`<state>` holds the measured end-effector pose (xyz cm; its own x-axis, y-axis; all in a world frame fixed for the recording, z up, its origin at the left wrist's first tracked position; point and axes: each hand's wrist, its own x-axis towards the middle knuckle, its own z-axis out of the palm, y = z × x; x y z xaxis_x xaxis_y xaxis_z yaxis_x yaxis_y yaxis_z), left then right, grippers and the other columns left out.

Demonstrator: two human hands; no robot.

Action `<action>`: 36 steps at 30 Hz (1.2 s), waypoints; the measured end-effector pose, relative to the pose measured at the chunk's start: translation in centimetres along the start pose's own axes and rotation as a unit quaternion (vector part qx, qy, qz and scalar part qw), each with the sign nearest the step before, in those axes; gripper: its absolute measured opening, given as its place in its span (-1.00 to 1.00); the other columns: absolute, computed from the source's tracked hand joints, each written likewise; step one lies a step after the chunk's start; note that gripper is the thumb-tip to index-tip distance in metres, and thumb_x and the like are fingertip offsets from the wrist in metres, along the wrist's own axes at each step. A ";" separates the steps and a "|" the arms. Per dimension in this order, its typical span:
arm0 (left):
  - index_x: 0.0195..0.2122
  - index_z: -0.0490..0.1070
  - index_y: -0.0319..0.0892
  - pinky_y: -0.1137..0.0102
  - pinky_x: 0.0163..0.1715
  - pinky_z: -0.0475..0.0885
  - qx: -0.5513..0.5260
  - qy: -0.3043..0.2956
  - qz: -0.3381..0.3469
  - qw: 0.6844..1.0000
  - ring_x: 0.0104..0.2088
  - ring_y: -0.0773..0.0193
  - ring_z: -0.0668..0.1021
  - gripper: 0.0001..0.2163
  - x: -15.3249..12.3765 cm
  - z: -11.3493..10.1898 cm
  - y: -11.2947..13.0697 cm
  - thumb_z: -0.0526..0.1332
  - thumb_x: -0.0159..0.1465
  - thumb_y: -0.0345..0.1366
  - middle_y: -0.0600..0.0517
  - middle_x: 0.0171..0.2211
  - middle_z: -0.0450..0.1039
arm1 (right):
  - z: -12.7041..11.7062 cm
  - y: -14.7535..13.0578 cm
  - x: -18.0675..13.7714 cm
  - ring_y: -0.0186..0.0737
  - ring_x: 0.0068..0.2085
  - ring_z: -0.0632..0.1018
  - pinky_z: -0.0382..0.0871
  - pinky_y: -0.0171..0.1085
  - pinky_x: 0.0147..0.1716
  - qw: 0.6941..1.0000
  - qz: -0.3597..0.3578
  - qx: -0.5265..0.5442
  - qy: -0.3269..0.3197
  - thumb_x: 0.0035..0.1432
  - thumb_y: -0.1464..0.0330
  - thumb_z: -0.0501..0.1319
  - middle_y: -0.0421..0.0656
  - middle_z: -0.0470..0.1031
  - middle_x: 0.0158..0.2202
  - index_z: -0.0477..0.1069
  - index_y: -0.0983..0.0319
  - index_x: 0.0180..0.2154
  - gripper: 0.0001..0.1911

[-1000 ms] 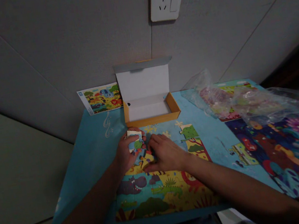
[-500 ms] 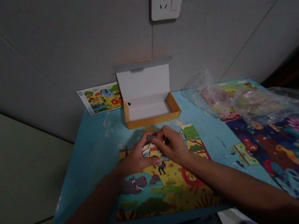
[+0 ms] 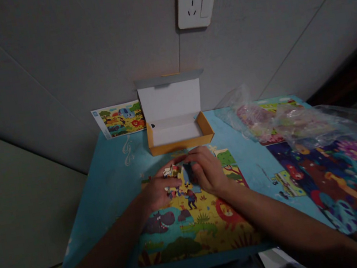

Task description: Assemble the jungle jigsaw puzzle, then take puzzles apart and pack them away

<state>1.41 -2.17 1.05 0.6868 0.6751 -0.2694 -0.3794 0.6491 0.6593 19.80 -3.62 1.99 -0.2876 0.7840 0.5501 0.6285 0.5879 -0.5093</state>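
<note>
Blue tabletop (image 3: pixel 95 227), smooth-looking, pale scroll motif printed toward its far left. Close to the near edge lies a part-built jigsaw (image 3: pixel 201 242), flat, rectangular along the bottom, thin seams curving between the pieces; hippo, crocodile and red-maned lion read clearly. Both bare hands work over its upper half. Left hand (image 3: pixel 158 193) has a narrow grip, thumb on top, around a small stack of pieces (image 3: pixel 169 171), pale card edges showing. Right hand (image 3: pixel 210 172) is curled, fingertips down by a dark-and-blue patch at the jigsaw's upper middle; from where I stand I cannot tell whether it pinches a piece. Off to the right, a few loose pieces (image 3: pixel 289 183), knobbed, yellow-green, lie beside a second picture (image 3: pixel 332 178), flat, deep blue and purple. Beyond, crumpled clear plastic (image 3: pixel 311 125), glossy, creased. Box (image 3: pixel 182 144) behind the hands: orange card outside, white inside, lid flap upright. Printed card (image 3: pixel 122 120), glossless, leans at its left. Grey wall (image 3: pixel 84 45), faintly grained, panel seams; white plastic socket plate (image 3: pixel 197 1) on it.
</note>
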 end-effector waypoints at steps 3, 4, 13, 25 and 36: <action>0.10 0.38 -0.08 0.26 -0.33 0.55 -0.018 -0.010 -0.011 1.000 -0.17 0.07 0.58 -0.42 -0.2 -0.4 0.6 0.30 -0.01 -0.47 -0.07 -0.13 0.53 | -3.2 2.1 0.5 -0.13 -0.34 0.45 0.31 -0.15 -0.25 0.991 0.054 -0.106 -0.063 0.34 0.25 -0.06 -0.07 0.43 -0.45 0.44 0.24 -0.36 -0.63; 0.11 0.38 -0.08 0.26 -0.34 0.55 -0.021 -0.010 -0.011 1.000 -0.17 0.08 0.57 -0.42 -0.2 -0.5 0.7 0.29 0.01 -0.44 -0.09 -0.12 0.53 | -4.4 3.0 0.6 -0.15 -0.35 0.46 0.31 -0.18 -0.26 0.984 0.078 -0.124 -0.100 0.32 0.26 -0.01 -0.07 0.45 -0.42 0.45 0.25 -0.32 -0.67; -0.07 0.49 -0.15 0.34 -0.44 0.53 0.008 0.076 -0.041 0.996 -0.27 0.14 0.58 -0.59 0.2 -0.8 0.8 0.28 0.03 -0.53 -0.09 -0.25 0.53 | -8.0 8.7 -1.0 -0.02 -0.10 0.50 0.32 -0.19 -0.13 0.908 0.236 -0.192 -0.288 -0.04 0.24 0.39 0.06 0.48 -0.08 0.37 0.32 0.01 -0.42; -0.14 0.49 -0.15 0.31 -0.41 0.54 0.011 -0.003 -0.050 0.999 -0.28 0.13 0.60 -0.63 0.1 -1.3 0.8 0.28 -0.01 -0.52 -0.08 -0.26 0.55 | -8.4 6.2 -0.3 -0.23 -0.40 0.46 0.23 -0.31 -0.41 0.923 0.204 -0.059 -0.321 0.18 0.16 0.19 -0.13 0.49 -0.41 0.44 0.26 -0.38 -0.72; -0.23 0.54 -0.08 0.22 -0.18 0.50 0.161 -0.186 -0.243 0.938 -0.01 -0.04 0.57 -0.71 -1.2 0.7 1.0 0.37 -0.01 -0.43 -0.03 -0.07 0.57 | -6.4 4.1 -0.8 -0.08 -0.26 0.54 0.33 -0.22 -0.31 0.892 0.164 -0.165 -0.387 0.00 0.27 0.40 -0.06 0.52 -0.28 0.51 0.24 -0.32 -0.79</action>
<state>0.66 -2.58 2.55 0.9218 0.1197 -0.3687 0.1998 0.6682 0.7166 27.21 -3.06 3.68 -0.3825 0.8805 -0.2802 0.9122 0.3117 -0.2659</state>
